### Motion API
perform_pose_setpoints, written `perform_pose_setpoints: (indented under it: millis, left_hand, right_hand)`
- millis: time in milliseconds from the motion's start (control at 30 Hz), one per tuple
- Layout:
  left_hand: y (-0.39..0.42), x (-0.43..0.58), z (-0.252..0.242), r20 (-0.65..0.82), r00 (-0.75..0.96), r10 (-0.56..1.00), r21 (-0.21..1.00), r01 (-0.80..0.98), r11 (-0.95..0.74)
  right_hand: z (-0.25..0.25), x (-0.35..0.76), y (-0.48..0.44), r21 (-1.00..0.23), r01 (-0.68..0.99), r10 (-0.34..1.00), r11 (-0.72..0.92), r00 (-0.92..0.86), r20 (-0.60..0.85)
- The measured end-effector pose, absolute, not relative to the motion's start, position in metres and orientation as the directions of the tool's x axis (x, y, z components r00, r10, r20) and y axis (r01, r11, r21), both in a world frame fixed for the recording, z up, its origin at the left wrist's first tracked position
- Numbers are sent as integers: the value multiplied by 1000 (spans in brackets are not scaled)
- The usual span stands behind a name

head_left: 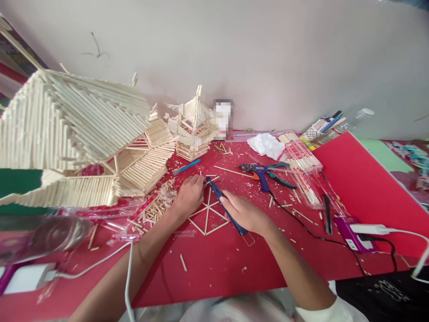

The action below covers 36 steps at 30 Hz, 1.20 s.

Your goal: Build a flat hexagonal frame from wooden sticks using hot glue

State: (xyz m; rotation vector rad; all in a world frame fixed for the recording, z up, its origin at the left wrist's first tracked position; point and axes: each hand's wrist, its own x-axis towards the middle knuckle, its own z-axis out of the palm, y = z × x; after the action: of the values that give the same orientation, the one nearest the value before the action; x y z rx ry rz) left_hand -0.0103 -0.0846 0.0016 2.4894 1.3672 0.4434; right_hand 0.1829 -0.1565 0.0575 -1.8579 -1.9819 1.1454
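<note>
My right hand [246, 212] is closed around a dark blue utility knife [231, 213], its tip pointing up and left. My left hand [191, 194] pinches a thin wooden stick [213, 180], and the knife's tip meets that stick beside the fingertips. Under the two hands, a flat frame of sticks [205, 219] with spokes meeting in its middle lies on the red table; the hands hide part of it. Left of my left hand is a heap of short stick pieces [154, 214]. A blue pen-like tool [187, 167] lies just beyond it.
A large stick-built roofed model [90, 120] fills the left, with a smaller tower [194, 129] behind. To the right are a glue gun [263, 176] with a black cord, green-handled pliers [283, 179], bagged sticks [301, 165], a black cutter [327, 214] and a purple power strip [355, 235].
</note>
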Motion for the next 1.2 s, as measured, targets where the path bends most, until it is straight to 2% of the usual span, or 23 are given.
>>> perform_pose_setpoints:
  millis: [333,533,867,1200]
  left_hand:
    - [-85,-9,2,123,505,854,351,783,-513]
    - [-85,-9,3,136,503,854,357,779,-516]
    - [-83,-11,0,194,502,843,394,747,-536]
    - [-84,-14,9,230,486,843,432,726,-536]
  right_hand:
    - [55,178,-159,-662,736,903,-143,-176,-391]
    - [53,177,-162,-712,689,913,-136,-192,-360]
    - [60,165,-167,-651,742,928,-160,-112,-356]
    - [60,165,-173,-695,703,941,-147,-117,-317]
